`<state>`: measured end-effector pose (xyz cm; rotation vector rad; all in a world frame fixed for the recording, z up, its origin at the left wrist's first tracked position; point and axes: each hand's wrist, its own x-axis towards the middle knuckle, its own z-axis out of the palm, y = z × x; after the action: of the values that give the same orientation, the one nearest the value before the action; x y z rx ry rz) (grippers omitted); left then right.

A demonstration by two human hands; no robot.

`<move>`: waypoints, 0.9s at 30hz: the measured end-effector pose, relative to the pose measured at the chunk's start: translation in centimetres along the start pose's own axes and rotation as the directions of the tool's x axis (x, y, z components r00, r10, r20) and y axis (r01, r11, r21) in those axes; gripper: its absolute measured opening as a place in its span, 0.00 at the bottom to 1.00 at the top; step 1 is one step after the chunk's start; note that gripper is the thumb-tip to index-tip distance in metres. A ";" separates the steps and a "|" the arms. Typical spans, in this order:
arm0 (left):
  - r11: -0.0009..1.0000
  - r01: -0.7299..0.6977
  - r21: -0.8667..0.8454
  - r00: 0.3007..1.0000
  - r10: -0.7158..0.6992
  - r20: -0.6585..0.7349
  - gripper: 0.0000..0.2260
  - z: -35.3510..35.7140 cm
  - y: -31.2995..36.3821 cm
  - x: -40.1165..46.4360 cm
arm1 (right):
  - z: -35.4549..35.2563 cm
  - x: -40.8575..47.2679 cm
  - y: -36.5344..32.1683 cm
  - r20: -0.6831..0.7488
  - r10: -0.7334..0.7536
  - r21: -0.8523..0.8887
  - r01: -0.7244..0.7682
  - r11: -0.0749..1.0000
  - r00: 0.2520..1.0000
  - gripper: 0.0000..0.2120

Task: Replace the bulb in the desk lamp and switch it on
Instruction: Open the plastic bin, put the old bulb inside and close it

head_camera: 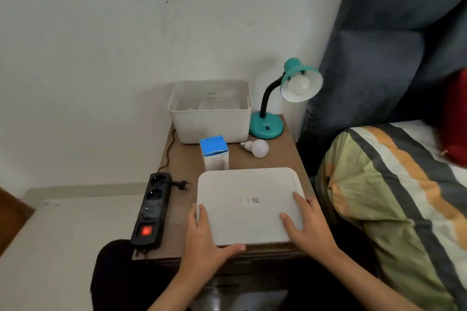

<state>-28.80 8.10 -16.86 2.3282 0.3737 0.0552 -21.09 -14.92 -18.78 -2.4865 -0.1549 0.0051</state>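
Note:
A teal desk lamp (267,126) stands at the back right of the bedside table (182,225), with a white bulb (299,84) in its shade. A loose white bulb (256,148) lies in front of the lamp's base. A blue and white bulb box (214,153) stands upright left of it. A white lid (249,206) lies flat at the table's front. My left hand (204,242) grips its left front corner and my right hand (305,227) grips its right edge. The lamp's plug (182,184) lies unplugged beside the black power strip (151,209).
A white open bin (211,124) stands at the back of the table against the wall. The power strip's red switch (146,230) glows. A bed with a striped cover (394,204) and a dark headboard (384,58) sits close on the right.

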 end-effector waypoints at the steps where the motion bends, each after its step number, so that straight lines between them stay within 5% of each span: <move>1: 1.000 0.011 0.004 1.000 -0.011 0.019 0.60 0.4 -0.3 0.0 | 0.4 -0.2 0.3 0.014 0.018 0.001 -0.018 1.000 1.000 0.33; 7: 0.996 0.033 0.084 0.996 -0.040 0.082 0.58 2.1 -1.5 0.9 | 2.7 0.0 2.2 0.040 0.054 -0.083 -0.051 0.995 0.998 0.40; 13: 0.991 0.008 0.136 0.997 -0.019 0.078 0.53 2.1 -1.9 2.2 | 2.9 1.7 1.7 0.000 0.044 -0.199 -0.043 0.979 0.999 0.36; 18: 0.998 -0.041 0.051 0.990 0.047 -0.130 0.44 -0.7 -0.7 6.3 | 1.7 6.2 -1.8 -0.083 -0.022 -0.032 0.019 0.999 0.996 0.25; 23: 0.990 -0.127 -0.059 0.934 0.099 -0.344 0.38 -4.9 1.6 13.3 | 1.7 12.4 -6.3 -0.135 -0.036 0.096 0.049 0.994 0.990 0.25; 27: 0.989 -0.137 -0.048 0.908 0.106 -0.406 0.39 -7.7 2.8 19.6 | 2.6 16.8 -7.5 -0.073 0.094 0.071 -0.089 0.993 0.993 0.30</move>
<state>-10.51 17.05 -10.86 2.2540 0.4196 0.6089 -5.39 -5.53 -15.73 -2.4196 -0.0083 -0.0453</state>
